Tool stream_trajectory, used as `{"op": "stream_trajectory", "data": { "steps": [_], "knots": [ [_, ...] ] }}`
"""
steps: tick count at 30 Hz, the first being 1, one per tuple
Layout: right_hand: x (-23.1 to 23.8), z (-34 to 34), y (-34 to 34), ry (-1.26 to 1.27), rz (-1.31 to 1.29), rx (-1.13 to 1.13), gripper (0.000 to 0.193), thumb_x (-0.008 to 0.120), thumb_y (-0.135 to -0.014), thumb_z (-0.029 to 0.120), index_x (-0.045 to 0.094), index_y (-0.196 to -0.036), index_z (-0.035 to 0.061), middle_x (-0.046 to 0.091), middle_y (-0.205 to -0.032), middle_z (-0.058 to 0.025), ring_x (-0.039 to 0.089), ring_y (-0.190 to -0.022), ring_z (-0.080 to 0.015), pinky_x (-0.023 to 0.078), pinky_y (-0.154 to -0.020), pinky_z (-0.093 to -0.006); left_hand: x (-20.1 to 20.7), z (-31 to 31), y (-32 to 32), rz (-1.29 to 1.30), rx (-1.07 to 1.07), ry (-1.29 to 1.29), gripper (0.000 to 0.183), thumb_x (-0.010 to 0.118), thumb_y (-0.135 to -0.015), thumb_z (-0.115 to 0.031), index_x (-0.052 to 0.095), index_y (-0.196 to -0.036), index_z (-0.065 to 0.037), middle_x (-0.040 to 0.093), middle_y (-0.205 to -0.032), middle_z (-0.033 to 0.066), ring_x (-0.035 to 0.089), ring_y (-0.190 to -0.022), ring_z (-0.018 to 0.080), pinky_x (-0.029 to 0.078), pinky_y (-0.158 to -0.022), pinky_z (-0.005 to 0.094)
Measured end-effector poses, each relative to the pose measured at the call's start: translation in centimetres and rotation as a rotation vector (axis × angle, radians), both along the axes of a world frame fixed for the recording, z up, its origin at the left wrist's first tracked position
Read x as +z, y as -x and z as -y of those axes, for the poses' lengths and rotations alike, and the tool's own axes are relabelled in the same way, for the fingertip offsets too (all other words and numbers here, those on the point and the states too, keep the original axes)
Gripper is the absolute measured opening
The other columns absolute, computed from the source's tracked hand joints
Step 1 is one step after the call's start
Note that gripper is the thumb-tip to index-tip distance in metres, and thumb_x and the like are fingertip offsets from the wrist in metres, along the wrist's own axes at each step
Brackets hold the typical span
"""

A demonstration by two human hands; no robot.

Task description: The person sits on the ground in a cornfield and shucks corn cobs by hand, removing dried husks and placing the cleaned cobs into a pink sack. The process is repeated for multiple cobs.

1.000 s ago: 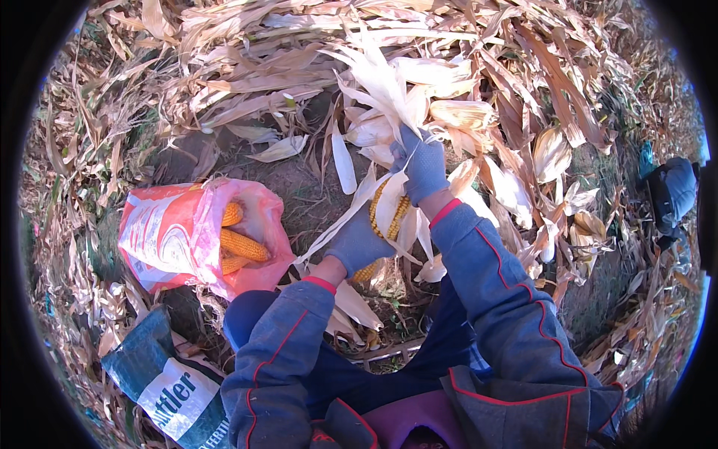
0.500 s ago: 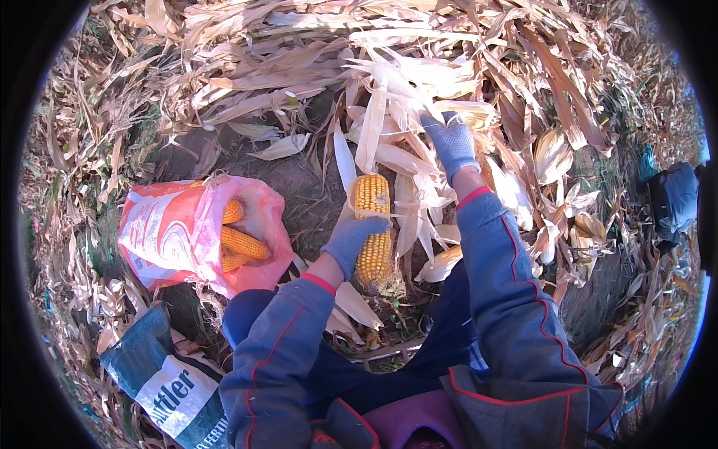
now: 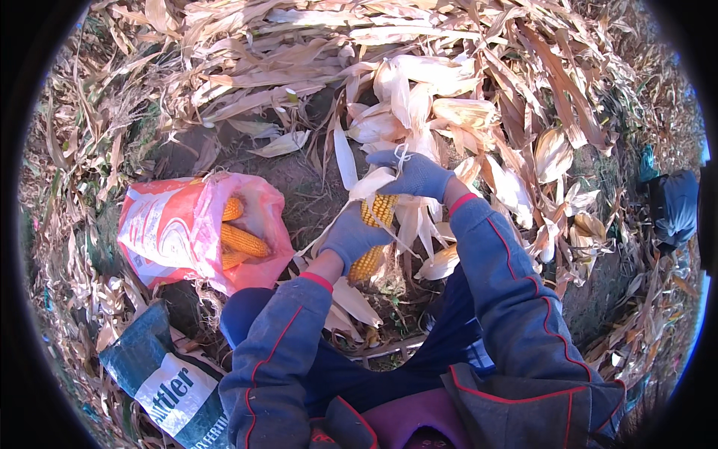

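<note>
A yellow ear of corn (image 3: pixel 380 209) stands tilted in front of me, mostly stripped, with a pale piece of husk (image 3: pixel 370 185) still on its left side near the top. My left hand (image 3: pixel 354 233), in a grey-blue glove, is wrapped round its middle and hides part of the kernels. At the upper end, my gloved right hand (image 3: pixel 416 176) has its fingers bent over the husk beside the ear; the fingertips are partly hidden. To the left, an open red and white sack (image 3: pixel 168 232) lies on its side, with several husked ears (image 3: pixel 244 241) showing in its mouth.
Loose dry husks (image 3: pixel 404 90) and unhusked ears (image 3: pixel 441 262) lie ahead and to the right. Dry stalks and leaves (image 3: pixel 262 52) are heaped at the far side. A dark green sack (image 3: pixel 142 344) lies at the lower left, and a black bag (image 3: pixel 673 206) at the far right.
My right hand has come back toward me and left, from the husk pile to the top of the ear. The husk it was pulling now lies on the pile. My left hand still grips the ear.
</note>
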State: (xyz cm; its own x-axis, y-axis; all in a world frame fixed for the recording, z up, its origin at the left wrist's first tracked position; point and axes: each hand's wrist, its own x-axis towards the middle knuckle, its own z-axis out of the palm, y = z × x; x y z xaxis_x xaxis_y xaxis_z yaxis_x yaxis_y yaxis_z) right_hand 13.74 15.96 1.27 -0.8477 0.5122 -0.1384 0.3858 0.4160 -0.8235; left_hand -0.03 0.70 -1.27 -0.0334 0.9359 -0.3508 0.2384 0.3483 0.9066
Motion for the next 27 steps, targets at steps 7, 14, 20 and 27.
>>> {"op": "stream_trajectory", "data": {
  "steps": [7,14,20,27],
  "knots": [
    [-1.4,-0.4,0.1,-0.112,0.188,-0.023,0.041,0.067,-0.069,0.029,0.061,-0.1,0.0027,0.063,-0.088,-0.02,0.061,-0.083,-0.0321,0.047,-0.075,-0.0364,2.8,0.4,-1.2,-0.586,-0.155,-0.004,0.072,0.074,-0.058,-0.04,0.046,-0.113,-0.003,0.059,-0.104,0.0215,0.061,-0.092,0.0332,0.048,-0.08,0.0409],
    [-2.4,1.7,1.6,0.627,-0.511,-0.693,0.037,0.06,-0.082,0.033,0.06,-0.097,-0.001,0.063,-0.077,-0.0115,0.061,-0.069,-0.0203,0.047,-0.063,-0.0307,3.4,0.3,-1.6,-0.856,-0.141,0.059,0.066,0.07,-0.061,-0.034,0.041,-0.114,-0.007,0.06,-0.097,0.0183,0.062,-0.085,0.034,0.049,-0.073,0.0427],
    [-0.2,1.8,2.9,0.603,-0.717,-0.967,0.038,0.061,-0.082,0.033,0.057,-0.099,-0.001,0.059,-0.076,-0.0066,0.053,-0.057,-0.013,0.043,-0.049,-0.0256,2.3,0.0,-1.8,-0.718,-0.057,-0.072,0.068,0.069,-0.06,-0.031,0.041,-0.116,-0.006,0.059,-0.099,0.0197,0.06,-0.087,0.0362,0.048,-0.074,0.0424],
    [2.4,1.2,2.6,0.839,-0.823,-0.909,0.038,0.053,-0.088,0.04,0.045,-0.065,0.0108,0.039,-0.052,0.0004,0.028,-0.039,-0.0088,0.023,-0.038,-0.0224,2.0,0.8,-2.3,0.246,0.008,-0.024,0.061,0.073,-0.061,-0.023,0.049,-0.112,0.001,0.06,-0.095,0.0115,0.059,-0.085,0.0199,0.047,-0.077,0.0314]
  ]
}}
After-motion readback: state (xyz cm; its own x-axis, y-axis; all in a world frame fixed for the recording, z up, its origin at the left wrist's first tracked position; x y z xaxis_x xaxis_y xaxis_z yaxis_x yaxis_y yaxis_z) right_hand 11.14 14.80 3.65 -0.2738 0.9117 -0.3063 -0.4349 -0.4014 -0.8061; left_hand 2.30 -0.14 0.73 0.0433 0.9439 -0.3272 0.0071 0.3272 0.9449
